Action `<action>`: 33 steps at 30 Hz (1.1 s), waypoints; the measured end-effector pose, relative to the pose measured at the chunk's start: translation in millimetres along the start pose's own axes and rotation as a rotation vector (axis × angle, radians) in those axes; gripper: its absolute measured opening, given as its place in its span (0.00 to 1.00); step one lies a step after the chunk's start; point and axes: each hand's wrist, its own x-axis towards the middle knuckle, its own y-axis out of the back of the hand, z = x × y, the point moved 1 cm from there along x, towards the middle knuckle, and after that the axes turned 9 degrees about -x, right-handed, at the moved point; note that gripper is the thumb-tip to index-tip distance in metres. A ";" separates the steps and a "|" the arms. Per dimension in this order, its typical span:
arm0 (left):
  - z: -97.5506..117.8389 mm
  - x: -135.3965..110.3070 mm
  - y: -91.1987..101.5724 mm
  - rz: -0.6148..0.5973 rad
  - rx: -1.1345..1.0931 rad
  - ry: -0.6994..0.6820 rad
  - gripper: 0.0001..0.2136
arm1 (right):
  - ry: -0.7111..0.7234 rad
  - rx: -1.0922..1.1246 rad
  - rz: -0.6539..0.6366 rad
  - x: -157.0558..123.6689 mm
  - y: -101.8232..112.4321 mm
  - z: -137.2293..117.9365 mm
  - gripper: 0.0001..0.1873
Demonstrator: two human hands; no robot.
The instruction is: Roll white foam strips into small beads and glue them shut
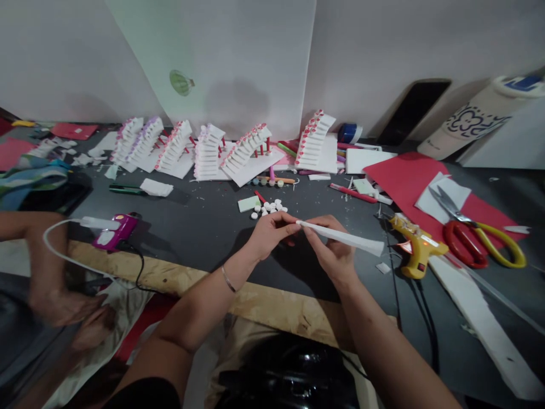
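White long flat strip: left hand and right hand are pinching near one end; gentle pressure is probably preventing creases.

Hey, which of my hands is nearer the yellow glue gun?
Right. Your right hand is just left of the glue gun, not touching it; your left hand is farther left, beyond the right one.

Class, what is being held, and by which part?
A white strip, pinched near its left end by the left grip and right grip.
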 end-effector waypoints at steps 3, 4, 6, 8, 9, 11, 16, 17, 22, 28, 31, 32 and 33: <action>0.1 0.0 0.1 0.023 0.000 -0.009 0.17 | 0.031 -0.056 0.030 0.6 3.3 -1.8 0.02; -0.3 0.1 0.0 0.028 -0.002 -0.010 0.16 | 0.060 -0.072 0.034 0.9 4.0 -2.5 0.02; -1.2 0.5 0.1 0.036 -0.009 -0.011 0.16 | 0.120 -0.086 0.033 1.4 4.3 -4.0 0.03; -1.7 1.1 0.6 0.043 -0.014 -0.013 0.16 | 0.097 -0.071 0.024 1.3 3.4 -3.9 0.02; -1.6 1.5 1.0 0.045 -0.013 -0.017 0.16 | 0.048 -0.045 0.019 1.0 2.6 -2.9 0.01; -0.4 2.0 2.0 0.056 0.002 -0.047 0.16 | -0.086 0.052 -0.010 0.0 -0.3 0.9 0.06; 2.9 1.2 2.9 0.054 0.173 -0.156 0.14 | -0.337 0.401 -0.148 -2.5 -10.2 12.7 0.20; 2.9 0.7 2.5 0.041 0.211 -0.169 0.14 | -0.382 0.440 -0.145 -2.8 -11.5 14.5 0.19; -0.2 -0.4 0.9 0.046 0.193 -0.155 0.13 | -0.493 0.390 -0.070 -2.8 -12.2 16.7 0.14; -2.8 1.2 -0.4 0.084 0.010 -0.070 0.16 | -0.255 0.090 -0.024 -1.1 -4.8 5.2 0.08; -3.8 1.7 -0.8 0.104 -0.020 -0.039 0.17 | -0.019 -0.120 0.008 0.2 -1.3 -1.6 0.04; -4.5 1.6 -0.8 0.109 -0.020 -0.033 0.17 | 0.060 -0.166 0.026 0.7 -0.7 -3.1 0.04; -5.5 1.5 -0.8 0.112 -0.015 -0.032 0.17 | 0.128 -0.199 0.040 1.3 -0.6 -4.0 0.04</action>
